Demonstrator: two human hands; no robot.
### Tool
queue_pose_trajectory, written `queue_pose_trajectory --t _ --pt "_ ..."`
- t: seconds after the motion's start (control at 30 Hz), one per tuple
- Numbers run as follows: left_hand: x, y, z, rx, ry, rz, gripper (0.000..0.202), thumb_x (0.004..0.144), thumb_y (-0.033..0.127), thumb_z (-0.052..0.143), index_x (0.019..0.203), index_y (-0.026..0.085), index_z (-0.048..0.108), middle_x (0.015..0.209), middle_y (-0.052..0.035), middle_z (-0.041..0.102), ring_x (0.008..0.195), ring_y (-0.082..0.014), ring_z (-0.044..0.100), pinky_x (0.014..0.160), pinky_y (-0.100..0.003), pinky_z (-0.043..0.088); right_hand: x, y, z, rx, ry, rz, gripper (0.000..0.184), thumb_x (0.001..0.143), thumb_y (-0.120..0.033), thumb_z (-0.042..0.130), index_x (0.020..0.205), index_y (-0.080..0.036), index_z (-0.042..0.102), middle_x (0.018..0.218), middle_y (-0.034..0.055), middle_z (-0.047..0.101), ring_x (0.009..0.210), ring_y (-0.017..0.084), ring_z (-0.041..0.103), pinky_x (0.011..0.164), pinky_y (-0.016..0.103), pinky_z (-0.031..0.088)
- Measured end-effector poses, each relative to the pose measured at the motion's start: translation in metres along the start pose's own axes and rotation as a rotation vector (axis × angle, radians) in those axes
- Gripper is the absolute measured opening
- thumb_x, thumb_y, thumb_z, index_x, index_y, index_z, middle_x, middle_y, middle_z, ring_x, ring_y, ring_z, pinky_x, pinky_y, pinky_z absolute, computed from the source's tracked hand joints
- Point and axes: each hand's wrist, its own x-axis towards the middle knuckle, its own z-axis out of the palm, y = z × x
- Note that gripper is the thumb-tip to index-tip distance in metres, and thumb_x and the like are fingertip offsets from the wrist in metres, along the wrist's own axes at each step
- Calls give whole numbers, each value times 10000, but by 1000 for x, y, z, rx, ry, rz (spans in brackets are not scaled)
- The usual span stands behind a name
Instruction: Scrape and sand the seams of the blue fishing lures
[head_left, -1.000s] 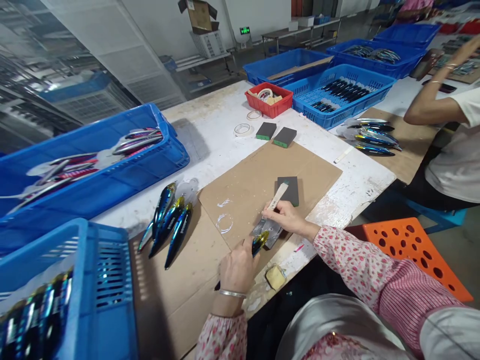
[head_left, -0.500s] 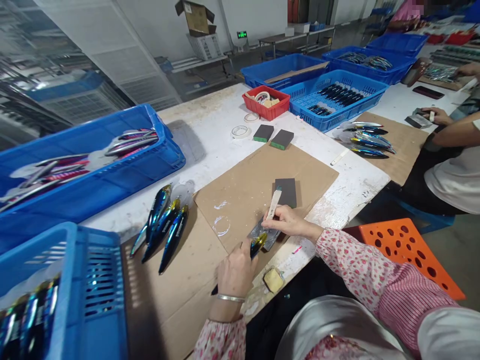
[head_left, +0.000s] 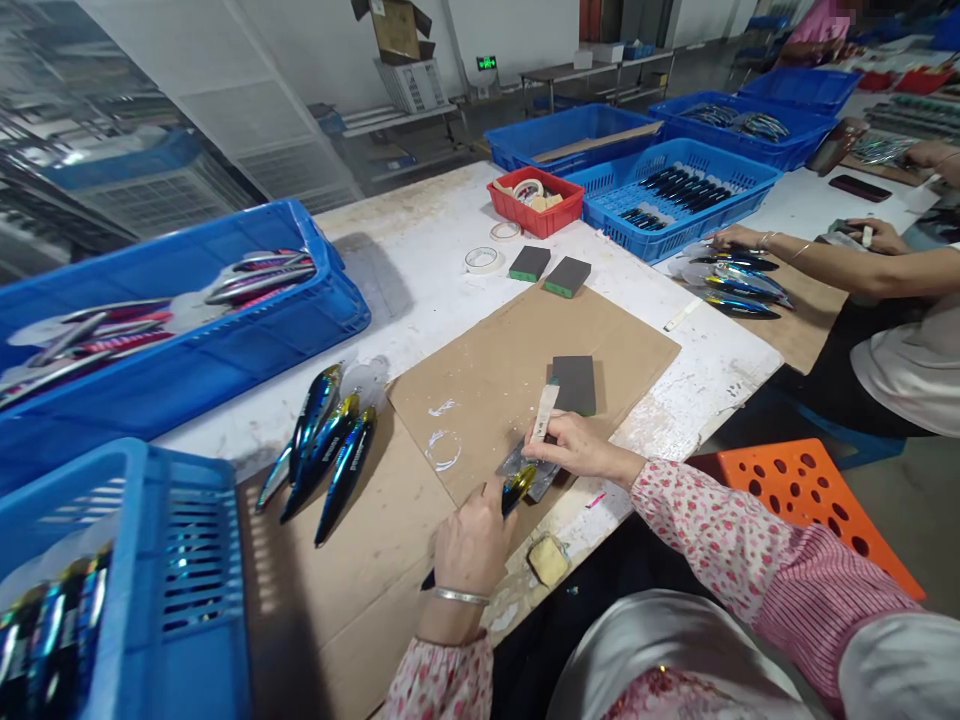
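My left hand (head_left: 471,540) is closed around a dark fishing lure (head_left: 519,487), with its yellow-gold end pointing toward my right hand. Wrapped in pale tape, the handle of a slim tool (head_left: 546,408) stands up out of my right hand (head_left: 576,443), which pinches it low down; the working end is hidden at the lure. Beneath both lies a worn grey slab (head_left: 541,484) on the cardboard (head_left: 480,400). Just beyond my right hand is a dark sanding block (head_left: 574,380). Several blue-black lures (head_left: 330,455) with clear lips rest left of my hands.
Blue crates of lures (head_left: 352,300) (head_left: 135,560) stand on the left. Farther back are two green-edged sanding blocks (head_left: 567,277), a tape roll (head_left: 482,260) and a red bin (head_left: 536,208). A yellowish block (head_left: 549,560) sits at the table's front edge. A co-worker's hand (head_left: 739,238) touches lures at right.
The co-worker's arm has reached across to the lures on the right. My hands stay nearly in place; the taped handle tilts slightly left.
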Motion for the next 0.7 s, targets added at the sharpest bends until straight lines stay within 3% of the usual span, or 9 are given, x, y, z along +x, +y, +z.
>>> queue_pose_trajectory --t 0.2,0.5,0.7 --pt "-1 2 -3 17 -2 -1 300 903 237 456 1196 202 512 1047 -79 696 881 -222 688 697 -291 483 0 0 3 29 74 63 235 887 -376 620 799 -168 687 807 28 665 788 161 606 740 248 428" --pt "0 0 -2 25 6 1 341 897 248 472 1234 210 509 1020 -92 698 913 -243 689 683 -304 484 4 -2 0 9 -29 66 200 865 -357 665 784 -174 678 784 -4 656 781 144 606 686 217 405" --pt "0 -1 -1 10 1 10 339 898 259 477 1229 191 508 1013 -100 702 912 -257 689 688 -315 484 0 5 7 -63 54 36 226 882 -381 638 807 -174 688 837 27 669 829 160 606 737 243 413"
